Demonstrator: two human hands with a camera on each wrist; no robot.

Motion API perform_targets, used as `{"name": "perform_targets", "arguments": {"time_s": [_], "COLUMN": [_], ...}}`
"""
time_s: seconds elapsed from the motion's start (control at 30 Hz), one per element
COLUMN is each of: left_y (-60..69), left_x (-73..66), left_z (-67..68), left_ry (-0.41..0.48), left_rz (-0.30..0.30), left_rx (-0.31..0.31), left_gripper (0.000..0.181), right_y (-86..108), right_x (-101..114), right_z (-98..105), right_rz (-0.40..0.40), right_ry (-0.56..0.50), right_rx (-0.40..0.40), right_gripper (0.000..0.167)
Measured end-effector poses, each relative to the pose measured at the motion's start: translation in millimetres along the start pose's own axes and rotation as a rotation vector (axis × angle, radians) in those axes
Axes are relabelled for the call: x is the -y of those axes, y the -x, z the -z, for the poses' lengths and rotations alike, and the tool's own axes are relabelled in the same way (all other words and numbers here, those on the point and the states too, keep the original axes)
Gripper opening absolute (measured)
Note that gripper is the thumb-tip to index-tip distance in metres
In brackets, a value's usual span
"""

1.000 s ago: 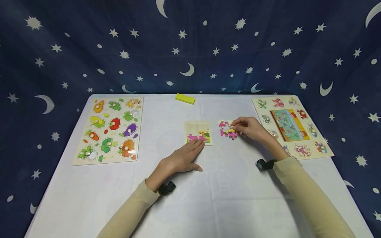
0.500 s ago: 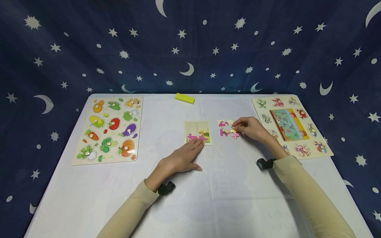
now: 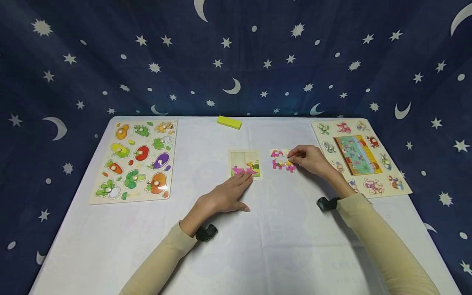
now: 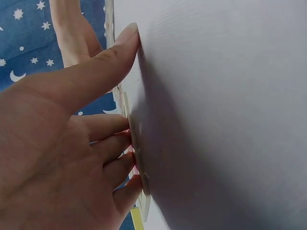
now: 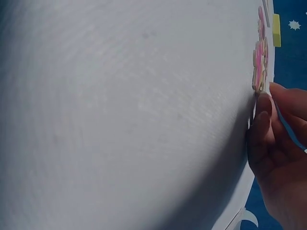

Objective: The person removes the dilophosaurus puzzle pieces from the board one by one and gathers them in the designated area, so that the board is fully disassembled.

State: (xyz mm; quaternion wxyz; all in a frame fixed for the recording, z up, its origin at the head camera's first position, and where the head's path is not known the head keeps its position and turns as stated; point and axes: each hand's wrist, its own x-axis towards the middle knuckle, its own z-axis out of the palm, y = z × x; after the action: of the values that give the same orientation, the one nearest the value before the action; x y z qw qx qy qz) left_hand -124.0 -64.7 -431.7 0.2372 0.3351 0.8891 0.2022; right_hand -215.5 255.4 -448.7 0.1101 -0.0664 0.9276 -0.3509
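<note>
My left hand [image 3: 226, 196] lies flat with straight fingers on the near edge of a small square wooden puzzle tray [image 3: 229, 162]. Inside the tray, pink and green jigsaw pieces [image 3: 253, 165] fill the lower part and right side; bare wood shows at the upper left. In the left wrist view, the fingertips [image 4: 125, 184] touch the tray's edge and the thumb points away from it. To the right of the tray is a cluster of loose jigsaw pieces [image 3: 277, 164]. My right hand [image 3: 311, 159] pinches a piece at the cluster's right side, mostly hidden by the fingers.
A vegetable peg puzzle board [image 3: 127, 164] lies at the left. A sea-animal board [image 3: 368, 184] lies at the right, close to the right forearm. A yellow block [image 3: 229, 122] is at the back edge of the white-covered table [image 3: 236, 262]. A starry cloth [image 3: 184, 82] hangs behind.
A pink piece beneath my right fingers has shifted slightly to the right and turned a little. My right hand has barely moved, and my left hand stays on the tray.
</note>
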Motion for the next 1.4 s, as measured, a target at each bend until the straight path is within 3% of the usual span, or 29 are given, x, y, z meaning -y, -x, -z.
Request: {"name": "perform_targets", "arguments": {"time_s": [0.2,0.5,0.7,1.13,1.4], "left_y": [2.4,2.9,0.9,-0.5,0.0], "left_x": [2.1,3.2,3.4,2.2,2.0], "left_z": [-0.1,-1.4,-1.0,-1.6,-0.9], "left_ry": [-0.004,0.006,-0.007,-0.005,0.001], "left_rz": [0.003,-0.009,-0.004,-0.004,-0.004], "left_rx": [-0.014,-0.021,-0.008,0.002,0.006], "left_gripper": [0.096,0.094,0.096,0.096,0.096], "right_y": [-4.8,-17.0,-25.6,-34.4,-37.2], "right_x": [17,53,67,74,75], "right_z": [-7,-32,-45,-56,-58], "right_rz": [0.039,0.127,0.198,0.236,0.261], "right_ry": [-0.027,-0.035,-0.025,-0.004,0.062], "right_rx": [-0.011,0.113,0.154,0.201,0.216], "right_gripper": [0.014,0.015,0.016,0.017,0.016]}}
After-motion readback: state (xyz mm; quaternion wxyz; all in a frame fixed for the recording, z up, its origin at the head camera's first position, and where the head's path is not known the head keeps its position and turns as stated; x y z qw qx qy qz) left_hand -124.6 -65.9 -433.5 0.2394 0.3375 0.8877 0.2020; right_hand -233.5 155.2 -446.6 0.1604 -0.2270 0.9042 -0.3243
